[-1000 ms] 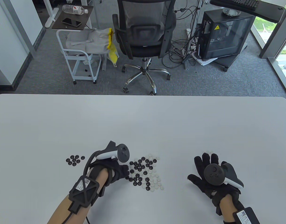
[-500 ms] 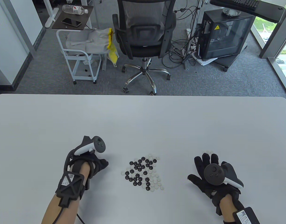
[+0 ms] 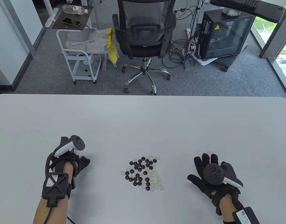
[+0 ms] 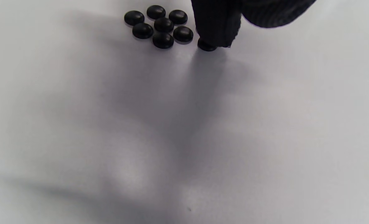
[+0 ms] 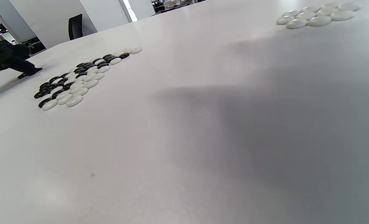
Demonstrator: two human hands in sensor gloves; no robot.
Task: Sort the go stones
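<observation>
A mixed pile of black and white Go stones (image 3: 143, 172) lies near the table's front middle; it also shows in the right wrist view (image 5: 75, 79). My left hand (image 3: 84, 162) is well left of the pile and covers the sorted black stones in the table view. In the left wrist view the sorted black stones (image 4: 159, 26) lie in a tight cluster. My left hand (image 4: 217, 34) pinches one black stone (image 4: 206, 46) down at the table beside them. My right hand (image 3: 204, 164) lies flat with fingers spread, holding nothing. A small group of white stones (image 3: 209, 152) (image 5: 315, 15) sits just beyond its fingertips.
The white table (image 3: 143, 121) stretches bare behind the stones to its far edge. Beyond that edge stand an office chair (image 3: 143, 35), a white cart (image 3: 80, 53) and a computer case (image 3: 224, 35) on the floor.
My left hand has travelled left from the mixed pile to the black cluster, bringing a black stone with it. The right hand has stayed in place.
</observation>
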